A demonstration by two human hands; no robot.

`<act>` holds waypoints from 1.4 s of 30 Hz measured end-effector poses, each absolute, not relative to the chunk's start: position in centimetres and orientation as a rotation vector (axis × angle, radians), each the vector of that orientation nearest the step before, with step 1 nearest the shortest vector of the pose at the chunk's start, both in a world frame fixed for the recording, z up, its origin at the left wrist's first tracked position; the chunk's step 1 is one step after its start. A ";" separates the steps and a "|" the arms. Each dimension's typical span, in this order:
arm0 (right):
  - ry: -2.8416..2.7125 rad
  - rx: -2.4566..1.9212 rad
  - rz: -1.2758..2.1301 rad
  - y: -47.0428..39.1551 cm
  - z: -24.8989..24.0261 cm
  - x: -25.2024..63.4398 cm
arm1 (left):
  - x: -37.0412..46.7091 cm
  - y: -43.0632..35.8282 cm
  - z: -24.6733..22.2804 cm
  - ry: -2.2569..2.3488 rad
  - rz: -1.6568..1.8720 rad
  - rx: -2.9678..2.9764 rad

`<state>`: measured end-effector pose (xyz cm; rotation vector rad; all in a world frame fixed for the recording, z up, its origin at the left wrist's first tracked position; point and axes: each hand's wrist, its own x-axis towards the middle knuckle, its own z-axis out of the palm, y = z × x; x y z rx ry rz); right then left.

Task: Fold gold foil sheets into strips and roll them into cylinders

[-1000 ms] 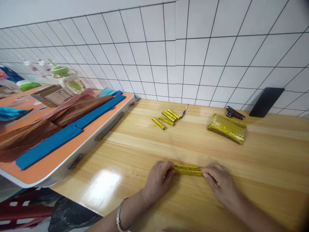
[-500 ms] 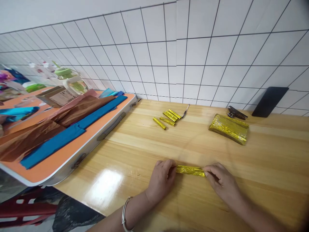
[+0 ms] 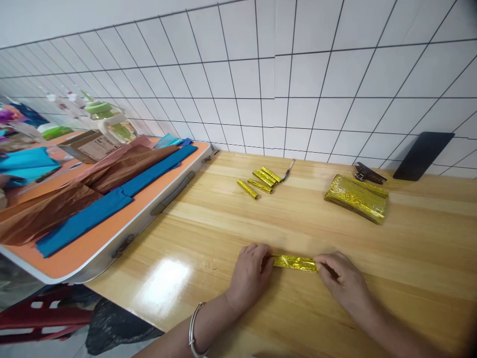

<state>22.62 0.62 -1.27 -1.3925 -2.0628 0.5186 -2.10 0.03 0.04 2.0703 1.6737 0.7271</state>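
Observation:
A folded strip of shiny gold foil paper (image 3: 295,263) lies between my two hands, low over the wooden table. Its left end is pinched by my left hand (image 3: 250,274), which wears a silver bangle (image 3: 193,328) at the wrist. My right hand (image 3: 343,278) grips the other end between thumb and forefinger. Beyond them are several narrow gold foil rolls (image 3: 247,189), grouped near the middle of the table. To the right rests a stack of gold foil sheets (image 3: 357,198).
A black hair claw clip (image 3: 368,173) lies behind the stack. A dark flat phone-like object (image 3: 424,155) leans on the tiled wall. By the rolls is a thin pen-like item (image 3: 287,169). An orange folding table (image 3: 112,224) at left carries cloth, a cardboard box (image 3: 89,145) and a green-lidded bottle (image 3: 112,122).
The foil strip looks flatter and smoother between my hands, which have barely moved. The view has shifted slightly. At far left, the bright blue cloth has been spread or lifted.

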 end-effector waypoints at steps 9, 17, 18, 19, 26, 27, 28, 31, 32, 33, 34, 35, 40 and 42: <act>-2.046 -1.323 0.521 0.5 -1.4 22.6 | -2.0 -0.1 0.1 1.667 0.715 2.066; -2.052 -1.267 0.536 1.0 -1.3 22.5 | -2.1 0.0 0.2 1.654 0.689 2.096; -2.069 -1.266 0.517 1.0 -1.2 22.4 | -2.1 0.0 0.3 1.656 0.687 2.098; -2.085 -1.274 0.498 1.1 -1.0 22.4 | -2.0 0.0 0.3 1.657 0.688 2.100; -2.182 -1.408 0.495 1.6 -0.5 22.4 | -2.1 0.0 0.1 1.666 0.686 2.124; -2.198 -1.410 0.496 1.7 -0.6 22.4 | -2.1 0.0 0.1 1.664 0.688 2.126; -2.209 -1.412 0.499 1.8 -0.6 22.5 | -2.0 0.1 0.1 1.659 0.690 2.128; -2.224 -1.426 0.522 2.0 -0.7 22.7 | -2.0 0.1 0.4 1.646 0.691 2.127; -2.228 -1.432 0.532 2.1 -0.7 22.7 | -2.0 0.1 0.5 1.646 0.687 2.126; -2.232 -1.435 0.544 2.1 -0.6 22.7 | -2.0 0.1 0.5 1.649 0.682 2.124; -2.236 -1.437 0.559 2.2 -0.5 22.7 | -2.0 0.1 0.6 1.652 0.677 2.123; -2.242 -1.437 0.579 2.3 -0.5 22.7 | -2.0 0.1 0.7 1.656 0.673 2.123; -2.246 -1.449 0.659 2.8 -0.2 22.6 | -2.2 0.2 0.4 1.674 0.656 2.127; -2.246 -1.466 0.655 2.9 -0.1 22.6 | -2.3 0.2 0.3 1.688 0.648 2.126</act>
